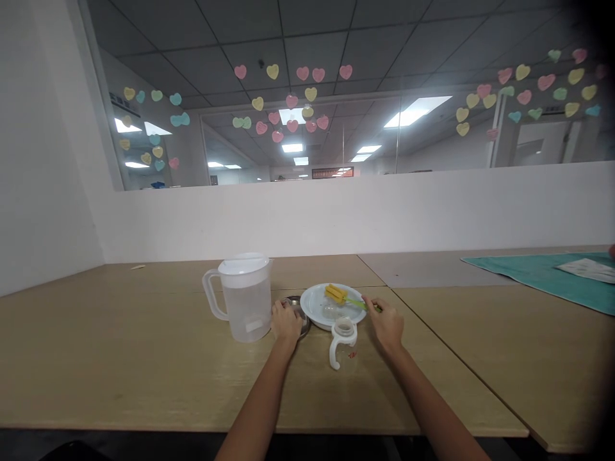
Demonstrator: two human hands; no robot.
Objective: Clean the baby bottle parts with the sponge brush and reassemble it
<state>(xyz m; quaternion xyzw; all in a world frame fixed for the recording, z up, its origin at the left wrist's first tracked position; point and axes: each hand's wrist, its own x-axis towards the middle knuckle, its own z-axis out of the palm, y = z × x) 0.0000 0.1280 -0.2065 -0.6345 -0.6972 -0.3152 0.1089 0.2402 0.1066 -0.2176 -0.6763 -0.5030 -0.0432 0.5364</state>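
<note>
My right hand (385, 320) is closed round the green handle of a sponge brush (336, 294). The brush's yellow sponge head is over a white basin (311, 315), where a clear object also lies. My left hand (286, 322) grips the near left side of a round metal bowl (304, 328), partly covering it. Just in front of the basin stands a clear bottle (346, 356) with a white collar and a curved white handle; red marks show on its side. Left of my left hand is a translucent plastic pitcher (247, 307) with a white lid, upright on the table.
The wooden table (144, 358) meets a white wall at the back, under a window with paper hearts. A teal cloth (533, 272) with a pale, flat item (587, 269) on it lies at the right. A small scrap (138, 267) is at the back left.
</note>
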